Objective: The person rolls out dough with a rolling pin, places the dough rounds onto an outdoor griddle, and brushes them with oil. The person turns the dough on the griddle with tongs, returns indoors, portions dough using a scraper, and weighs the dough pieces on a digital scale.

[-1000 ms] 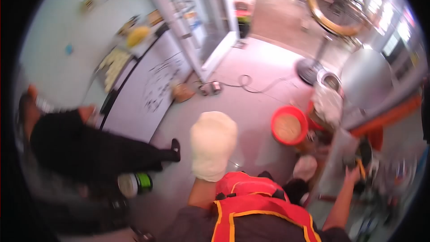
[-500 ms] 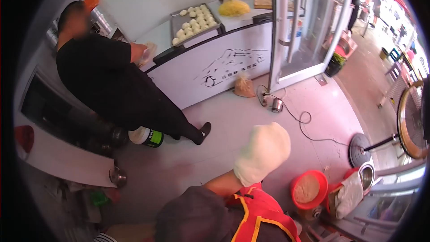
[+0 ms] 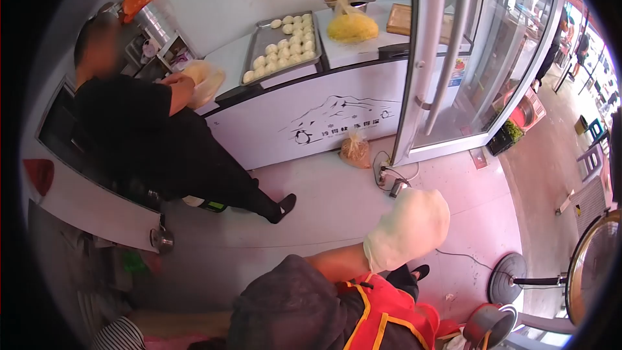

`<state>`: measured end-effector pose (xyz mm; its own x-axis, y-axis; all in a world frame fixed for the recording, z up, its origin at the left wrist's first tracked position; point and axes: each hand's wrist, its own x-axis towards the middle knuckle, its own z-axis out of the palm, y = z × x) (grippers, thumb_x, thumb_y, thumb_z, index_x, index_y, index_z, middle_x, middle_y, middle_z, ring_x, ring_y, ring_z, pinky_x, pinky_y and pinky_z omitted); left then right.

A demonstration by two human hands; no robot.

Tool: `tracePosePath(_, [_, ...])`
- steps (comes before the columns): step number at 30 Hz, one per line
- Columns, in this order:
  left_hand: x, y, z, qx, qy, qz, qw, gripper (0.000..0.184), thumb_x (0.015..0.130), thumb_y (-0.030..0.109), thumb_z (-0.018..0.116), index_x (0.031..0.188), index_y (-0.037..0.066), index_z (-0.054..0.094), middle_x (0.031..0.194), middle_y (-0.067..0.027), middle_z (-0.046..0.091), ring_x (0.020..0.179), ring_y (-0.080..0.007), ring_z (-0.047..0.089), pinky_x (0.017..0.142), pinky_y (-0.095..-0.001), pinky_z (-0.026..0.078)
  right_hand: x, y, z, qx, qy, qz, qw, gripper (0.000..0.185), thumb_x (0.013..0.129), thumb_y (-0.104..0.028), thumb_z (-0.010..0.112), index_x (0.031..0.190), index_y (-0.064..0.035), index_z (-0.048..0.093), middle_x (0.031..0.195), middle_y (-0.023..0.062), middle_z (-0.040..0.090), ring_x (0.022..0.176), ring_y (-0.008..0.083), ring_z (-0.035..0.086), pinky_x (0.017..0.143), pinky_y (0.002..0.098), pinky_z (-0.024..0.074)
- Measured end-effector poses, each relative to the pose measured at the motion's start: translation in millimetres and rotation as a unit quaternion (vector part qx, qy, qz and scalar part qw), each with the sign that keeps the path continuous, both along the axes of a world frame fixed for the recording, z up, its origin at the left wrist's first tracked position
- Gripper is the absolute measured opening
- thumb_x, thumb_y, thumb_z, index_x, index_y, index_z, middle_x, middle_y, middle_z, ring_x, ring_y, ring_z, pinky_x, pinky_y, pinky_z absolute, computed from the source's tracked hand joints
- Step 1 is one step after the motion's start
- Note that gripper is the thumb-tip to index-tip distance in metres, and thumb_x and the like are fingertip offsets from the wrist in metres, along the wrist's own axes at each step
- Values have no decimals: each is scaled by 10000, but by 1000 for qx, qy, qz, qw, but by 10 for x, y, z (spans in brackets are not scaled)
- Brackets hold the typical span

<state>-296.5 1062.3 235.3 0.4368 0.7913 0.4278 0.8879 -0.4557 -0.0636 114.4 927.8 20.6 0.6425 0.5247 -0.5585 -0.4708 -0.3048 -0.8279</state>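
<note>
From the dark sleeve at the bottom, my left forearm point(image 3: 337, 262) reaches right across the front of a red apron with yellow edging point(image 3: 389, 314). A pale, soft sheet of what looks like dough point(image 3: 409, 230) drapes over the left hand down to the wrist. It hides all the fingers. The sheet is held up in the air above the floor. My right hand is out of sight.
A person in black point(image 3: 129, 110) stands at the counter, hands at a translucent bag point(image 3: 204, 81). On the counter are a tray point(image 3: 259, 42) of round dough pieces and a yellow-filled bag point(image 3: 352, 26). A glass door point(image 3: 424, 58), a cable and a fan base point(image 3: 507, 277) are to the right.
My view has shifted. The draped sheet and my forearm now appear further right and slightly lower. The red tub of dough has left view. The other person's bag appears larger and more spread.
</note>
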Motion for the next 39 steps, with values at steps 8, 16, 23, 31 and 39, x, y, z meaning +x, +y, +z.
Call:
tracePosePath(8, [1340, 1543, 67, 0, -6, -25, 1000, 88, 646, 135, 578, 717, 83, 587, 656, -33, 496, 625, -185, 523, 486, -339, 374, 1146, 1621, 36, 53, 64, -69, 994, 176, 829, -106, 560, 992, -42, 574, 949, 96, 597, 851, 254, 610, 712, 407, 566])
tracePosePath(16, [2740, 3447, -25, -37, 8, -100, 994, 93, 659, 136, 573, 735, 82, 583, 668, -34, 500, 637, -184, 527, 496, -336, 380, 1962, 3640, -99, 77, 59, -66, 993, 94, 808, -74, 548, 892, -30, 543, 852, 96, 570, 775, 254, 628, 668, 438, 595])
tracePosePath(23, [3942, 5764, -206, -35, 2, -204, 978, 97, 671, 136, 568, 750, 80, 579, 678, -34, 504, 648, -182, 531, 506, -333, 386, 2897, 5177, -34, 68, 12, -153, 986, 123, 793, -60, 532, 898, 2, 554, 827, 109, 592, 693, 220, 634, 621, 380, 588])
tracePosePath(31, [5695, 8212, 18, -22, -5, -309, 951, 102, 684, 137, 563, 768, 79, 574, 690, -35, 508, 660, -181, 535, 516, -329, 392, 4082, 6712, 215, 51, -20, -274, 960, 151, 818, -69, 491, 942, -23, 564, 811, 59, 622, 653, 160, 626, 600, 313, 569])
tracePosePath(39, [7285, 10395, -54, -10, 0, -277, 961, 107, 698, 138, 558, 785, 77, 570, 702, -35, 512, 672, -180, 539, 527, -326, 398, 5733, 8816, -96, 38, -50, -206, 976, 128, 806, -54, 483, 866, -5, 585, 782, 73, 628, 652, 166, 637, 607, 312, 565])
